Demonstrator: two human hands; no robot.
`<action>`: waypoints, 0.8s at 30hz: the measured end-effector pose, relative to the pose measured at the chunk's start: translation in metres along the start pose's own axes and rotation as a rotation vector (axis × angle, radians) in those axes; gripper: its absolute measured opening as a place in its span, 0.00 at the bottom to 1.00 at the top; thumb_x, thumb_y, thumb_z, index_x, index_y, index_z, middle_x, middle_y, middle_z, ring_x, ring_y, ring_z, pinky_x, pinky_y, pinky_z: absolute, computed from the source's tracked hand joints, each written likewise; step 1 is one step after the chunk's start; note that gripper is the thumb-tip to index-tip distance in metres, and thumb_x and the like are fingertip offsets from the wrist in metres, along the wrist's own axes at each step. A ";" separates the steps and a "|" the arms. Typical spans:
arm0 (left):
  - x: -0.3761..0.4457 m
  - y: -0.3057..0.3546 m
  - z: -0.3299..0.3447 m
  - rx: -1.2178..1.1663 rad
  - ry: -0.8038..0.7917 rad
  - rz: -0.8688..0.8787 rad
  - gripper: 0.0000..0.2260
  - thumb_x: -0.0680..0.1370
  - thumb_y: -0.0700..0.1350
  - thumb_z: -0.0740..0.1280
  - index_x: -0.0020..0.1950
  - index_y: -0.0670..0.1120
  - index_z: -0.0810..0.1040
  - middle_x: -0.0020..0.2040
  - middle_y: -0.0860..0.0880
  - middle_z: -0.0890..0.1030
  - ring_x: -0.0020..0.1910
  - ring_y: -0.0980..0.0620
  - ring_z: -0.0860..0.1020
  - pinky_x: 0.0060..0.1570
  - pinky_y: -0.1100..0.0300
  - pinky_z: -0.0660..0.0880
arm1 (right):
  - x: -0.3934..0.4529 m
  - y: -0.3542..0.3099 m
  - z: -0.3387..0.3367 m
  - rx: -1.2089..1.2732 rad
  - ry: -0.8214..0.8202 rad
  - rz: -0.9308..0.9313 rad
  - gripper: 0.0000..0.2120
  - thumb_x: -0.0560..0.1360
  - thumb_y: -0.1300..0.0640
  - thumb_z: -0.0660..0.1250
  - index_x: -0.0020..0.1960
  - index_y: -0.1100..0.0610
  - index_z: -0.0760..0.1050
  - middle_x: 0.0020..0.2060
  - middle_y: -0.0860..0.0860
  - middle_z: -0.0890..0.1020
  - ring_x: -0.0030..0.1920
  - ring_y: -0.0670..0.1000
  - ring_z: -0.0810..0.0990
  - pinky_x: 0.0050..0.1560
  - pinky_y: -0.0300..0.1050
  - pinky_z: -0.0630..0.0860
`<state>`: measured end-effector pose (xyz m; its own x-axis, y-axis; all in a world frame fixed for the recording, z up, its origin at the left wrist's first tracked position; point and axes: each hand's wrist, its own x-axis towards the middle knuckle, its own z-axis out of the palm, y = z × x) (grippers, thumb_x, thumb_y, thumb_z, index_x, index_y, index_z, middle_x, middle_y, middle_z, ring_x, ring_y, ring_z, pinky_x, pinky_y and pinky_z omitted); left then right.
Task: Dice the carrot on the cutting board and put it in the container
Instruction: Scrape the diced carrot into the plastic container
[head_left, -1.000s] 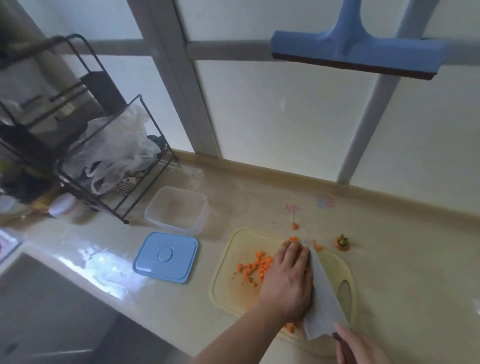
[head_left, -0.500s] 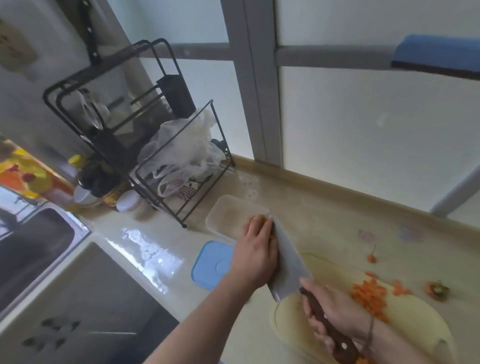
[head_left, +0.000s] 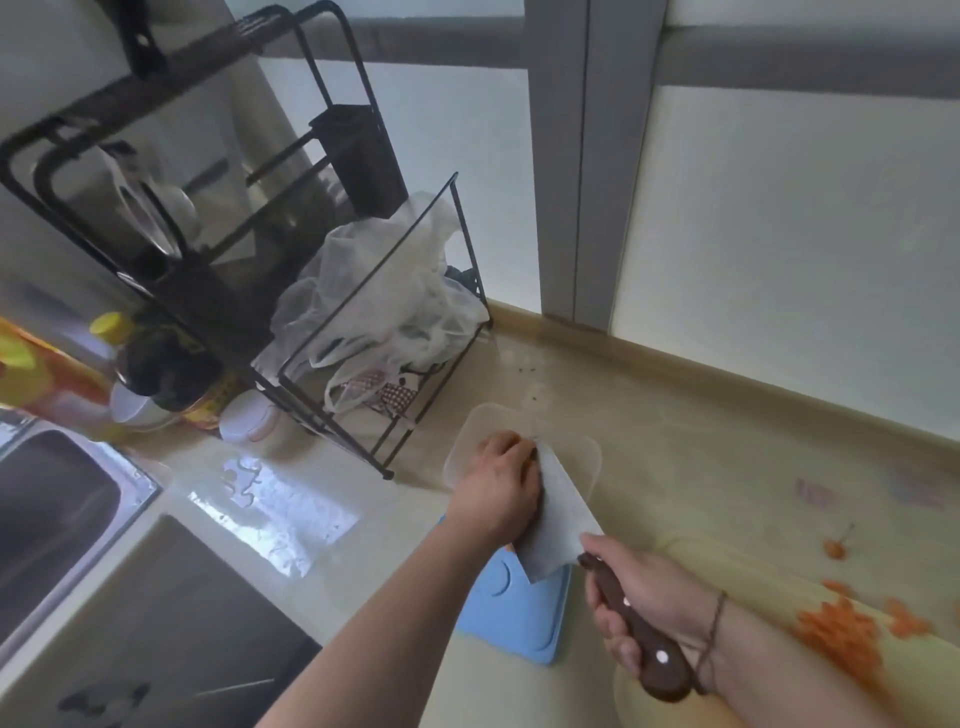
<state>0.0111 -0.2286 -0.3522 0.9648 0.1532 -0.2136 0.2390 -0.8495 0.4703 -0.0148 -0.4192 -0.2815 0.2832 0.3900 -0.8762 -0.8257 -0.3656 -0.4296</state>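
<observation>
Carrot dice (head_left: 836, 636) mostly stayed on the cutting board (head_left: 727, 566); since a second before, I had carried the cleaver (head_left: 553, 512) over the container (head_left: 584, 457), right hand (head_left: 639, 592) gripping its handle, left hand (head_left: 496, 491) cupped against the blade, so unloading seemed next.

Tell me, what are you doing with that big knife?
A person is moving diced carrot to the container. The right hand grips the cleaver by its handle, over the container. The left hand presses against the blade. More diced carrot waits on the cutting board.
</observation>
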 end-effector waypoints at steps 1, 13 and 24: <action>0.005 -0.002 0.000 0.008 -0.012 -0.006 0.16 0.84 0.46 0.59 0.70 0.45 0.75 0.69 0.46 0.74 0.67 0.45 0.70 0.66 0.56 0.66 | 0.000 -0.001 0.001 0.016 0.004 0.009 0.24 0.81 0.43 0.59 0.34 0.59 0.69 0.21 0.54 0.67 0.16 0.50 0.65 0.18 0.34 0.63; 0.043 -0.005 -0.013 0.184 -0.117 -0.051 0.14 0.84 0.50 0.57 0.58 0.44 0.78 0.58 0.46 0.77 0.58 0.44 0.75 0.56 0.51 0.73 | -0.025 0.003 0.002 0.180 0.011 0.079 0.24 0.79 0.42 0.60 0.34 0.59 0.70 0.21 0.54 0.68 0.16 0.50 0.66 0.18 0.33 0.64; 0.033 0.002 -0.026 0.104 -0.095 0.052 0.16 0.82 0.57 0.61 0.61 0.49 0.80 0.60 0.51 0.78 0.61 0.49 0.74 0.61 0.54 0.72 | -0.054 0.005 0.003 0.178 -0.024 0.078 0.24 0.79 0.42 0.59 0.33 0.58 0.71 0.21 0.53 0.69 0.16 0.50 0.67 0.19 0.32 0.62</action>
<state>0.0462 -0.2121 -0.3365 0.9596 0.0635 -0.2742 0.1721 -0.9033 0.3929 -0.0353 -0.4398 -0.2355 0.2048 0.3873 -0.8989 -0.9185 -0.2413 -0.3132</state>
